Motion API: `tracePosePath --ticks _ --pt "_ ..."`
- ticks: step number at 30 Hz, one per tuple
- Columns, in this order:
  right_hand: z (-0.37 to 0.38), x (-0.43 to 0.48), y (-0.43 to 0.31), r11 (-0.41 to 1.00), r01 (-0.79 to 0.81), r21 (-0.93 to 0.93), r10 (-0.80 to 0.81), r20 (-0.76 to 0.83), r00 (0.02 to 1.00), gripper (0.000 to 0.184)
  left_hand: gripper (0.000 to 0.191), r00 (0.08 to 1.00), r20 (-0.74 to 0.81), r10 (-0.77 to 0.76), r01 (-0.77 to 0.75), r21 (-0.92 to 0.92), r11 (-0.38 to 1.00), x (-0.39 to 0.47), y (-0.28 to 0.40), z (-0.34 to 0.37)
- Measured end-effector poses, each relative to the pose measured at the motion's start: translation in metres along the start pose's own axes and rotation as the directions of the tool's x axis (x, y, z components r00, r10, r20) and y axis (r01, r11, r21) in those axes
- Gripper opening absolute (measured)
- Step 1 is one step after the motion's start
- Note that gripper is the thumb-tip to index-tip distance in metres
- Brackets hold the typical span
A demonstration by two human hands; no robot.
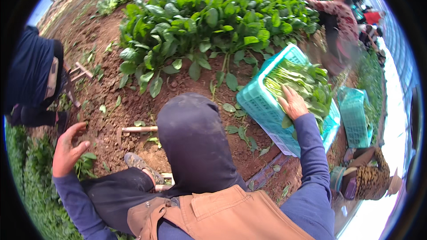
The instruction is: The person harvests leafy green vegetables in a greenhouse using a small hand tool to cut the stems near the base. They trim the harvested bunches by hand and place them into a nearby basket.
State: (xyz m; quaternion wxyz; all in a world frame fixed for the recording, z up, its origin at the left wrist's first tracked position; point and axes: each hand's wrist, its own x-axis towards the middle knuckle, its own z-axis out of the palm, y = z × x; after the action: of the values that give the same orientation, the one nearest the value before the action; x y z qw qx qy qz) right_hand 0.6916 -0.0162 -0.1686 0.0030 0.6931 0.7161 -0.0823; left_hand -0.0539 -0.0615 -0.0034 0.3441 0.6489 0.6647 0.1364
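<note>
My right hand lies palm down on cut spinach-like greens inside a turquoise plastic crate. The thumb is spread from the fingers, and no grip on the leaves shows. The crate is tilted on the soil to my right, stems towards its near left wall. Held out on the left, my left hand is empty with its fingers apart, above soil and low plants. A short wooden-handled tool with a thin metal end lies by my bent knee, which hides part of its handle.
A dense bed of leafy greens grows ahead. A person in dark clothes is at left near a wooden stool. Another person bends at the bed's far right. A second turquoise crate and a person in a hat are at right.
</note>
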Motion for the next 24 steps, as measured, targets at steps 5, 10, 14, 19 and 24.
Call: tracePosePath --ticks 5,10,14,19,24 --pt "0.072 -0.007 0.092 0.957 0.053 0.286 -0.081 0.086 0.993 0.056 0.053 0.964 -0.254 -0.075 0.058 -0.075 0.995 -0.033 -0.015 -0.034" --pt "0.028 0.014 0.054 0.999 -0.044 0.005 0.042 0.191 0.981 0.062 0.049 0.875 -0.445 -0.193 0.053 -0.307 0.950 -0.113 -0.063 -0.029" --pt "-0.051 0.035 -0.040 0.968 0.179 -0.178 -0.222 -0.264 0.939 0.039 0.038 0.774 -0.484 -0.409 -0.100 -0.732 0.674 -0.177 -0.133 0.039" --pt "-0.138 0.048 -0.264 0.815 0.511 0.274 -0.463 -0.223 0.858 0.017 0.036 0.748 -0.124 -0.652 -0.109 -0.992 0.064 -0.223 -0.235 0.201" --pt "-0.142 0.088 -0.432 0.636 0.763 0.116 -0.757 0.290 0.586 0.024 0.034 0.632 0.039 -0.774 -0.060 -0.993 -0.098 -0.213 -0.238 0.321"
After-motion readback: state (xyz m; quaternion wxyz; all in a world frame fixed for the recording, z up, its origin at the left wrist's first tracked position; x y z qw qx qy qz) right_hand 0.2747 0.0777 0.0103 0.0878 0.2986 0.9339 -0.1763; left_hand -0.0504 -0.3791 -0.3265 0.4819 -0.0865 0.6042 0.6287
